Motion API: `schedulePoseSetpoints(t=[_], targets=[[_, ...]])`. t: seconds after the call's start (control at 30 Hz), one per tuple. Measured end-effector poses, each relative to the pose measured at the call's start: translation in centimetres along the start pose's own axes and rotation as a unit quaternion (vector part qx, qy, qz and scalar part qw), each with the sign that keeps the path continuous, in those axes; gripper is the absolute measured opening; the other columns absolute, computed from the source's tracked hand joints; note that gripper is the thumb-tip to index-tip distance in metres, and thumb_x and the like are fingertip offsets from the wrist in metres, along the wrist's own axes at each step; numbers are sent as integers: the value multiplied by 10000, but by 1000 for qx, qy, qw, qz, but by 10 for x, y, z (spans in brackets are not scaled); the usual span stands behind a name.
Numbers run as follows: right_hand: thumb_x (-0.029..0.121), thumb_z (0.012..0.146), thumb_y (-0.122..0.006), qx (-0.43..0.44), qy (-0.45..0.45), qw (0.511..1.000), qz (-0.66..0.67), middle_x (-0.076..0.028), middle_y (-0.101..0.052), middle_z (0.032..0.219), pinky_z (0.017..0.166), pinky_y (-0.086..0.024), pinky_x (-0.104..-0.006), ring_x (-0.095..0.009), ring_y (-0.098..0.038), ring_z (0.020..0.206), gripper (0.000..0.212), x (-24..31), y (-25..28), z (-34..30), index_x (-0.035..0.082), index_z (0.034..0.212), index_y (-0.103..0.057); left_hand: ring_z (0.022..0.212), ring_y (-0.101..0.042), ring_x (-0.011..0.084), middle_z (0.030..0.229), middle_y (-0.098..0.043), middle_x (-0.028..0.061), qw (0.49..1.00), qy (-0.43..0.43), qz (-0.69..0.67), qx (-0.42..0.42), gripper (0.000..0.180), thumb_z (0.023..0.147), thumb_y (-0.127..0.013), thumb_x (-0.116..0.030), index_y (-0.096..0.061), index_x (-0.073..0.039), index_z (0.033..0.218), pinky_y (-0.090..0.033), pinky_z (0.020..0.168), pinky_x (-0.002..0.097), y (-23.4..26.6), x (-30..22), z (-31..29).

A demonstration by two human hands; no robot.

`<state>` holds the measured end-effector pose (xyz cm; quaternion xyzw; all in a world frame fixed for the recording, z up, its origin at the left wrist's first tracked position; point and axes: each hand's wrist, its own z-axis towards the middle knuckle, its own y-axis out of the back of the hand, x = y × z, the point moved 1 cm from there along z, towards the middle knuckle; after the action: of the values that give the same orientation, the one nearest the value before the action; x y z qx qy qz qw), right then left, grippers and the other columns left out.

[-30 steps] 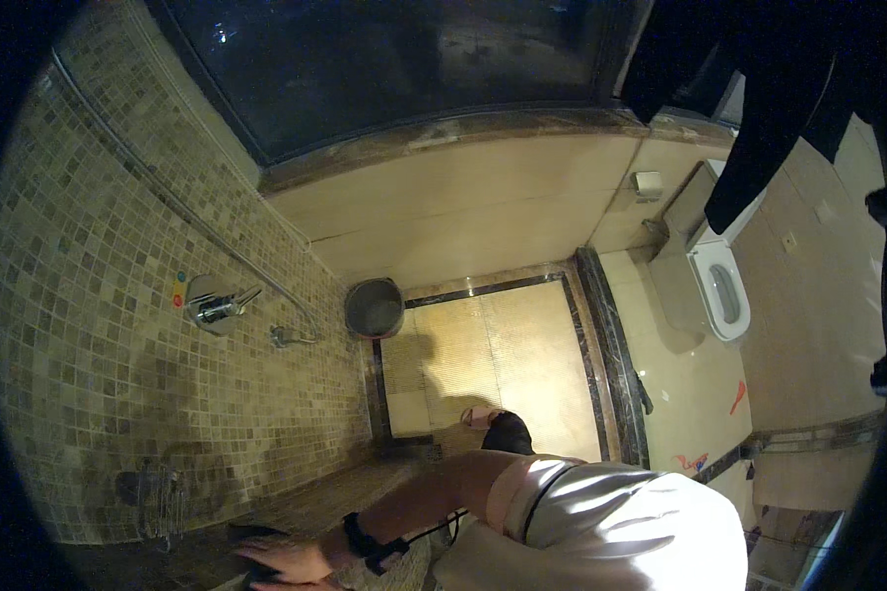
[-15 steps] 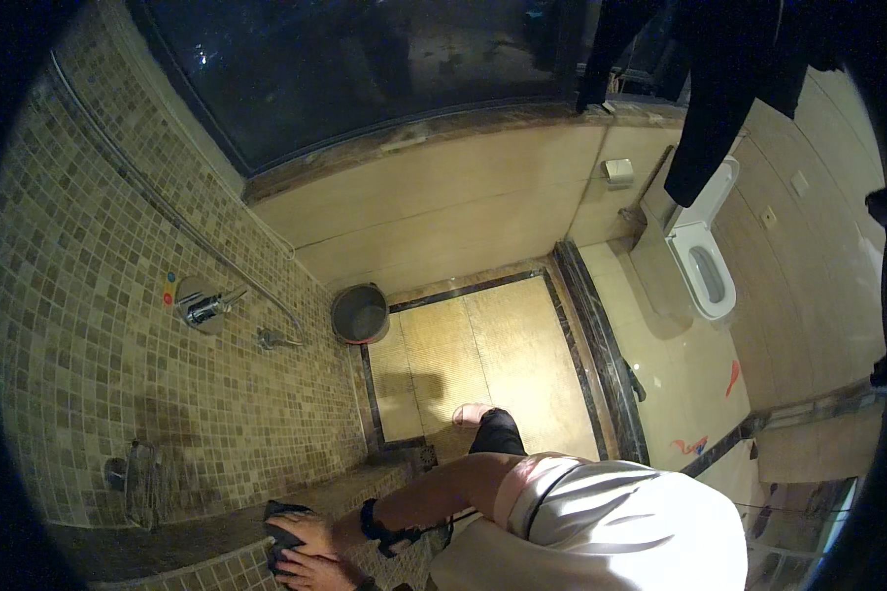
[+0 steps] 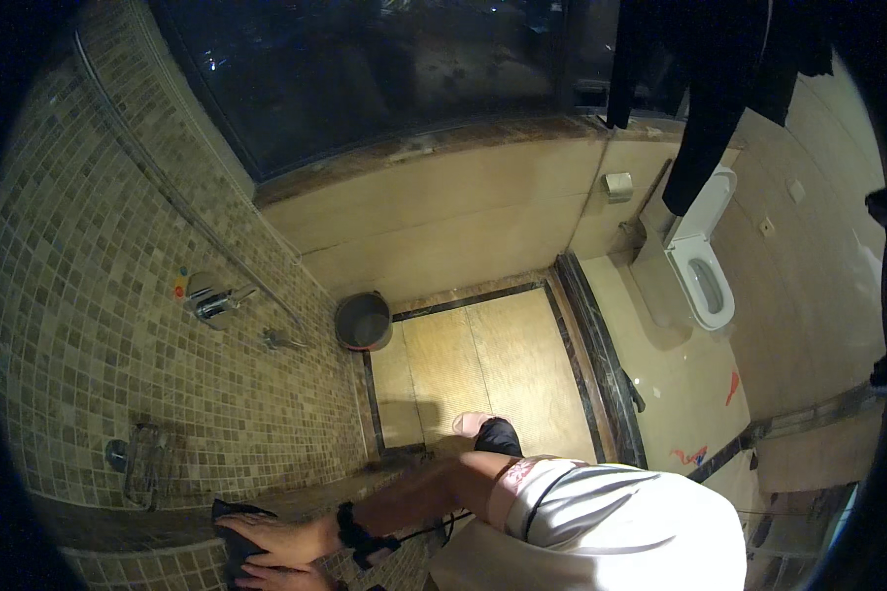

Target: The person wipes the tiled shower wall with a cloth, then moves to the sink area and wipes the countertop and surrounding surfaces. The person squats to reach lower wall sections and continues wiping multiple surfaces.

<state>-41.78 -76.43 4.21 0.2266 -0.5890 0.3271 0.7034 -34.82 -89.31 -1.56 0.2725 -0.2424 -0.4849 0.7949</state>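
Dark cloth (image 3: 233,554) now sits farther along the ledge (image 3: 148,529), nearer the wire rack (image 3: 146,461) — right hand (image 3: 281,538) and left hand (image 3: 288,578) over it, whether clamped I cannot tell.

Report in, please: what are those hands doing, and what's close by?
Left hand, right hand: both on dark cloth. Cloth partly hidden beneath them. Metal rack on tiled wall nearby.

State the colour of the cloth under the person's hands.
The cloth looks black or very dark grey; it shows in the head view, the only one.
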Motion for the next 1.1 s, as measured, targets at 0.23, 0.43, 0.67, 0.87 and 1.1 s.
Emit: schedulePoseSetpoints(t=[0.23,0.43,0.67,0.87,1.1], targets=[[285,940,-560,-97,33,995,-5,-188,-248,1523,1150,-238,-410,-319,-220,1416,723,-139,-11,9,14,1491,-178,1300,-342,463,1356,-417,201,909,49,18,414,465,948,-461,-386,-485,-102,1316,-327,1019,583,-2,-24,-1],[212,903,-624,-142,86,978,-128,-245,-408,1401,1073,-339,-401,-345,-407,1300,660,-129,15,24,-28,1426,-302,1165,-443,477,1150,-533,205,974,-26,-50,218,356,872,-596,-259,-580,-54,1162,-367,924,595,-56,-17,-44],[113,916,-604,-100,168,973,-122,-249,-368,1438,1082,-340,-390,-313,-423,1295,732,-41,8,44,-13,1490,-167,1200,-392,509,1187,-489,195,999,42,0,-2,421,847,-620,-268,-566,-47,1201,-312,977,614,-3,-10,8],[21,862,-624,-77,233,920,-304,-220,-382,1431,1080,-348,-392,-359,-419,1303,634,-8,38,25,-7,1424,-333,1233,-385,530,1230,-498,229,994,99,34,-10,428,818,-647,-215,-576,-33,1199,-300,993,641,11,-4,9],[98,886,-603,70,218,932,-282,-238,-501,1257,1016,-412,-448,-426,-491,1179,462,6,15,16,25,1326,-482,1298,-357,522,1361,-467,230,982,166,44,-80,422,832,-637,-132,-577,-12,1233,-320,1015,619,33,19,10]])
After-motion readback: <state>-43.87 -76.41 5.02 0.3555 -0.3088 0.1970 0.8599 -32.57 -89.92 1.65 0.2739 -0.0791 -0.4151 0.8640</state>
